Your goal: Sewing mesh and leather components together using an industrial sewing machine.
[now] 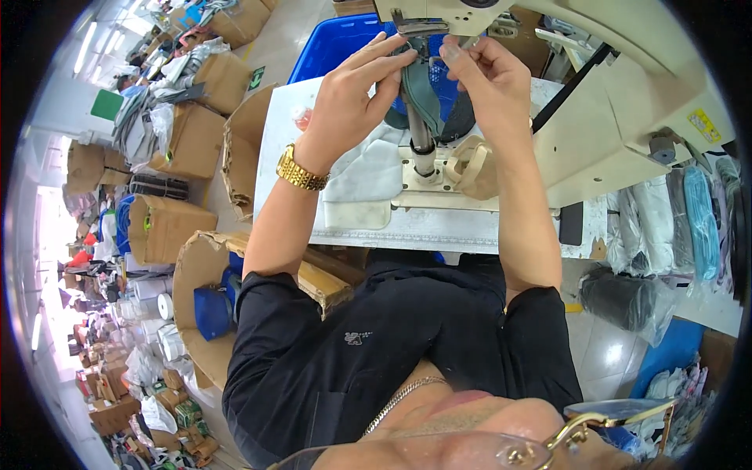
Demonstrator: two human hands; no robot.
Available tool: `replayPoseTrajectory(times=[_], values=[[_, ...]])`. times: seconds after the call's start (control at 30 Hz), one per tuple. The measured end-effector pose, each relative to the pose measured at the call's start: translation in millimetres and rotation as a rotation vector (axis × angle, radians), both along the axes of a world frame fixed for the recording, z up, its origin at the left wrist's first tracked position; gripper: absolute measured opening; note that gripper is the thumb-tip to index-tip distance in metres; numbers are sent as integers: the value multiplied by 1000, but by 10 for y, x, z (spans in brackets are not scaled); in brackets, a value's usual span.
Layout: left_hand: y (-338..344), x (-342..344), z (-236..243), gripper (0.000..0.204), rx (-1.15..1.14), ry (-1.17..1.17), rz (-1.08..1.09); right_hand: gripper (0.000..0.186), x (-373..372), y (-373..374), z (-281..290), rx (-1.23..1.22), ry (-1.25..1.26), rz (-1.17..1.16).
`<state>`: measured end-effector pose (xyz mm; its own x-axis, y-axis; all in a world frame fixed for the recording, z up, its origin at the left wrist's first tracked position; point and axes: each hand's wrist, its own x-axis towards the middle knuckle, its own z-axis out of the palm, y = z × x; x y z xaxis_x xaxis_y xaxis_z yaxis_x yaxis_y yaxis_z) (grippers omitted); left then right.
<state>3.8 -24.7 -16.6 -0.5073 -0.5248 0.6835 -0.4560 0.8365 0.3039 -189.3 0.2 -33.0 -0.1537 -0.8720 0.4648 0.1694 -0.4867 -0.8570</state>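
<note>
My left hand (360, 86), with a gold watch at the wrist, grips a green fabric piece (419, 102) at the top of the sewing machine's post (423, 153), under the machine head (427, 16). My right hand (493, 90) is just right of the needle area, thumb and fingertips pinched together; what they hold is too small or hidden to tell. Darker material (462, 117) hangs behind the green piece. White padded fabric (364, 176) lies on the white table (282, 227) at the lower left of the post.
A blue crate (317, 47) stands behind the table. Cardboard boxes (204, 290) with blue items and stacked goods line the left. The machine's arm (619, 117) rises on the right, with wrapped fabric bundles (658, 227) beside it and a dark wrapped bundle (615, 301) below.
</note>
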Motion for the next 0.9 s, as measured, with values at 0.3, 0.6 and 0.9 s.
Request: replayPoseTrajectory(times=[0.3,0.6,0.9], values=[[14,-48,9,25,29,59,-43,16,21,-7,-349,4,58,-83],[157,-86,-78,29,-266,-2,30,17,43,32,-360,45,24,-86],[151,-104,-198,28,-375,31,28,15,83,21,-357,-3,107,-114]])
